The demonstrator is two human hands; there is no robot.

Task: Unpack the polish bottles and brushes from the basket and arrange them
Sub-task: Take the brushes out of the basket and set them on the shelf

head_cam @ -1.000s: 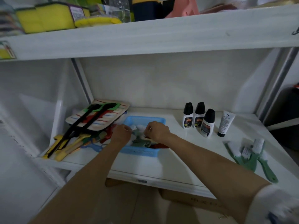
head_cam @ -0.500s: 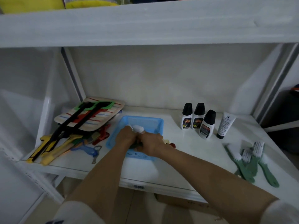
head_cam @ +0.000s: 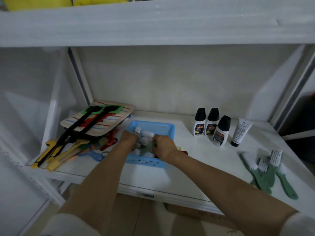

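A blue plastic basket point(head_cam: 158, 128) sits mid-shelf, holding several green-handled brushes with white bristles point(head_cam: 147, 133). Both my hands reach into it. My left hand point(head_cam: 128, 139) is curled around a brush whose white bristles stick up past its knuckles. My right hand point(head_cam: 164, 147) grips a green brush handle point(head_cam: 148, 148) over the basket's front half. Three white polish bottles with black caps point(head_cam: 212, 124) stand upright at the right, next to a white tube point(head_cam: 241, 132). Several green brushes point(head_cam: 267, 169) lie at the shelf's right end.
A pile of long-handled tools and a striped pad point(head_cam: 95, 121) fills the shelf's left part. The white shelf point(head_cam: 201, 160) has bare surface between basket and bottles. An upper shelf board point(head_cam: 153, 23) overhangs. A cardboard box point(head_cam: 196, 210) sits below on the floor.
Both hands stayed inside the basket, sorting brushes; a brush's white bristles now stick up by the left hand. The camera tilted down, so less of the upper shelf shows.
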